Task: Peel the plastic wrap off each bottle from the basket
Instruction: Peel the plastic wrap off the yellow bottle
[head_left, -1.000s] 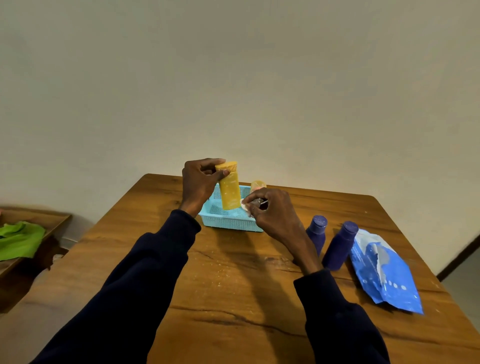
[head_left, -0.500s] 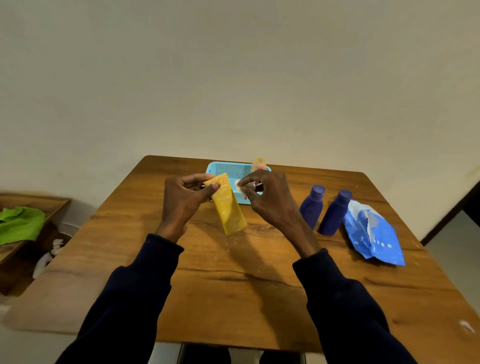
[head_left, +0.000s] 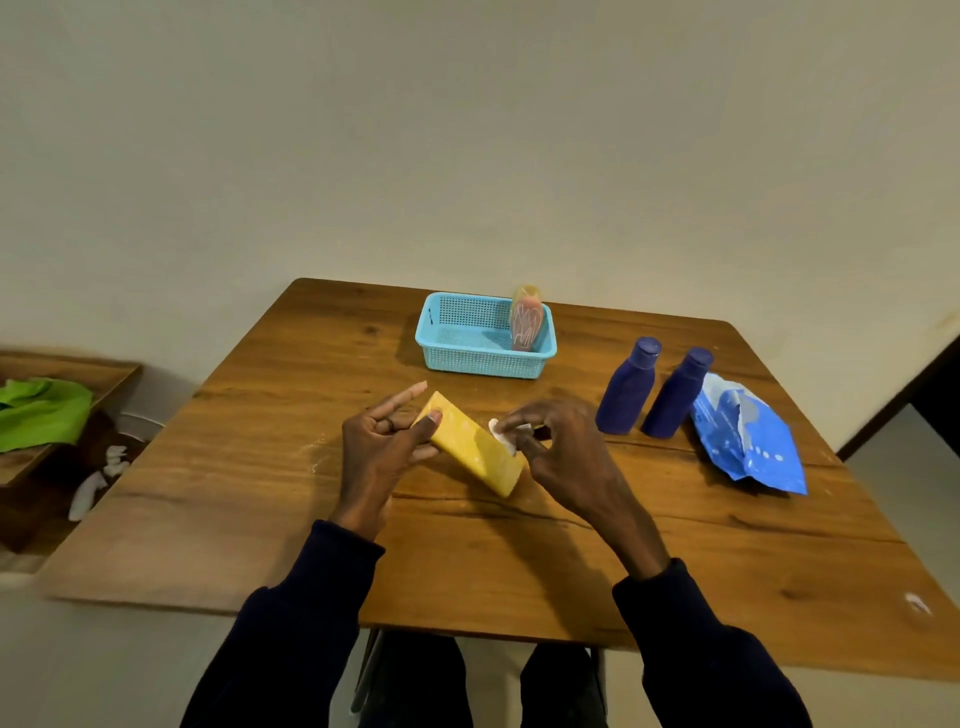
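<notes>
Yellow bottle is out of the basket and up in front of me, tilted, just above the table; my left hand grips its upper end, thumb pressed on the face, forefinger sticking out straight past it; my right hand is against the bottle's right edge, thumb and fingertips pinching a white scrap of wrap; whether that scrap is joined to the bottle or already free, I cannot tell from here.

So where do I stand; two blue bottles are upright on the table to my right, touching or nearly so, just beside a blue pouch; they look bare, so I count them as done; the yellow one is the bottle in hand, peel under way, and I see no clear film left on its face, though a thin film could hide in this light.

Left to do: one pinkish bottle stands at the right end of the basket, streaky and shiny, which I read as wrap on it; nothing else shows in the basket; roughly the last stretch, then.
</notes>
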